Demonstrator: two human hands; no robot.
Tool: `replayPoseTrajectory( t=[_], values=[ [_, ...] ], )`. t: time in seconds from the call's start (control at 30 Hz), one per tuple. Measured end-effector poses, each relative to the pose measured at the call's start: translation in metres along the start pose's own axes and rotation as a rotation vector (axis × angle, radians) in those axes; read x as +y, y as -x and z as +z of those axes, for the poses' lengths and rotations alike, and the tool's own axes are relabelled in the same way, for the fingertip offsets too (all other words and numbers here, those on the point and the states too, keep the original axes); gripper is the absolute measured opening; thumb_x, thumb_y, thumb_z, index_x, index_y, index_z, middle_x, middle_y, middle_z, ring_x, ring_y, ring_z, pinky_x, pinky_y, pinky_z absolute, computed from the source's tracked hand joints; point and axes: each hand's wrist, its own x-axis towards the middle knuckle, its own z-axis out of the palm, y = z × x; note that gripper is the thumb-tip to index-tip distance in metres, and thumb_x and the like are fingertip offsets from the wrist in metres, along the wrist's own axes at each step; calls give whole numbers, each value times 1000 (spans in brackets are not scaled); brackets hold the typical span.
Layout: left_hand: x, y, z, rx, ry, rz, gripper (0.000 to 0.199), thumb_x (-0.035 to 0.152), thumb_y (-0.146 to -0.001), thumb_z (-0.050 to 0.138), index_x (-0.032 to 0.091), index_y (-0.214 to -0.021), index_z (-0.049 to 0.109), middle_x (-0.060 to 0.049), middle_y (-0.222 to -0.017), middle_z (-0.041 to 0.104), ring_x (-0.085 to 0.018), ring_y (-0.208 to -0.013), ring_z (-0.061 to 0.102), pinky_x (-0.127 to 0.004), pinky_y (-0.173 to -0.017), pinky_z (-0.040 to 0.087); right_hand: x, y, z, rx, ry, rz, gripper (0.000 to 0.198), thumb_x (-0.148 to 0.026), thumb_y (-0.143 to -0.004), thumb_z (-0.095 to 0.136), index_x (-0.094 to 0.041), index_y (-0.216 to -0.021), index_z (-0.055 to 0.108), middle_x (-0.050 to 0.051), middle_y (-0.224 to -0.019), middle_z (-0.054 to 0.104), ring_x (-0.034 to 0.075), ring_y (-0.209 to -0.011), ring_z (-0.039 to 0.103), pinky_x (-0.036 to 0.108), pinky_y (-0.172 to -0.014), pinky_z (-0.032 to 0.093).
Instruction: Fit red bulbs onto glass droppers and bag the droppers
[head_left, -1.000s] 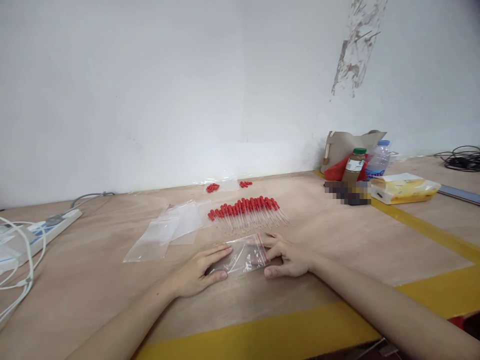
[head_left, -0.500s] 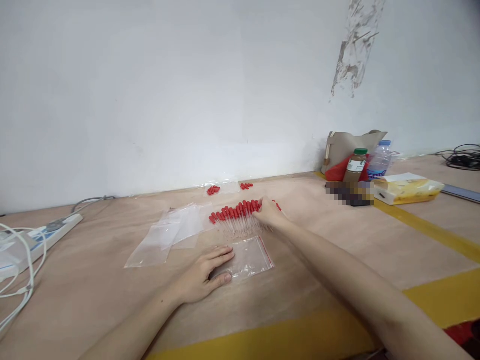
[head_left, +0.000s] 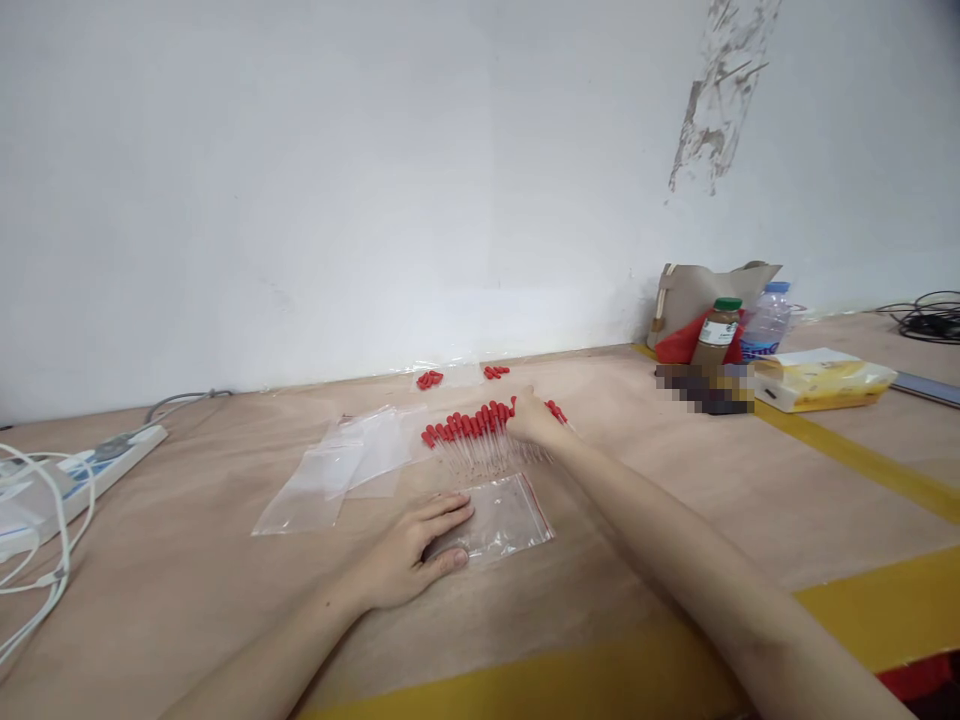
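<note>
My left hand [head_left: 409, 555] lies on the left end of a clear zip bag [head_left: 501, 520], fingers stretched out flat over it. The bag has a red line along its right edge. Beyond it lies a row of droppers [head_left: 472, 424] with red rubber bulbs and thin clear tubes pointing toward me. My right hand [head_left: 534, 420] reaches into the right part of this row, fingers closed at a dropper whose red bulb [head_left: 514, 403] shows beside them. The fingertips are partly hidden. A few more droppers [head_left: 555, 411] lie just right of that hand.
Several clear bags [head_left: 337, 470] lie overlapped at the left. Small red bulbs [head_left: 430, 380] rest on clear plastic by the wall. A power strip [head_left: 82, 480] with white cables is at far left. A bottle [head_left: 716, 332], a tan bag [head_left: 679, 285] and a tissue pack [head_left: 821, 380] stand right.
My right hand has shifted slightly among the droppers, and its fingers sit a little differently at the bulbs. My left hand stays on the bag. The view has moved slightly.
</note>
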Motion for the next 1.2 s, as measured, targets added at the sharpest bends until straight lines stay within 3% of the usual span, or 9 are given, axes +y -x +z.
replayPoseTrajectory(
  t=[0.1,0.23,0.4,0.53,0.67,0.83,1.03,1.2],
  values=[
    [0,0,0,-10,-15,-9,47,45,-86,40,28,-130,36,-2,-138,33,-23,-125,30,-42,-102,27,17,15,-17,20,-83,-20,69,-12,-65,54,-9,-126,21,9,-76,62,22,-71,61,28,-60,45],
    [2,-1,0,-6,-12,-17,48,45,-86,40,29,-131,33,-1,-138,32,-22,-126,29,-42,-103,27,49,40,-20,-35,-471,21,77,-12,-67,51,-14,-130,7,-3,-56,53,15,-45,55,26,-46,45],
    [6,-4,1,16,-2,-8,52,46,-85,41,29,-133,29,-2,-137,34,-24,-125,31,-44,-102,28,64,69,-4,-3,-850,111,56,-16,-67,54,-23,-114,23,-6,-60,50,12,-47,56,26,-47,49],
    [7,-4,1,14,-16,-16,52,47,-85,41,29,-133,28,-2,-137,34,-23,-125,31,-43,-102,28,64,84,1,-95,-1017,165,27,-29,-73,55,-23,-90,36,-3,-62,55,12,-53,59,29,-57,52],
    [7,-3,0,9,-21,-5,53,46,-85,41,29,-134,27,-2,-137,34,-23,-125,31,-42,-102,28,71,88,-8,-256,-929,83,26,-38,-67,62,-18,-79,49,0,-66,57,10,-54,56,28,-58,49],
    [6,-2,1,15,-28,-6,54,46,-85,41,28,-134,27,-3,-137,34,-24,-124,32,-42,-101,29,75,89,-24,-404,-633,-158,29,-38,-61,68,-15,-77,60,-3,-58,53,7,-50,46,22,-50,39],
    [8,-3,0,-2,-42,-16,54,47,-85,40,28,-134,27,-2,-137,34,-22,-124,31,-40,-102,28,64,96,-13,-347,-694,-240,29,-33,-59,71,-15,-76,56,-2,-61,53,8,-55,47,21,-53,38],
    [9,-5,1,-3,-25,7,54,46,-85,41,28,-134,26,-3,-138,33,-23,-125,31,-42,-102,28,59,96,1,-267,-528,-351,21,-34,-64,66,-15,-68,61,-1,-60,55,10,-55,48,22,-53,39]
  ],
)
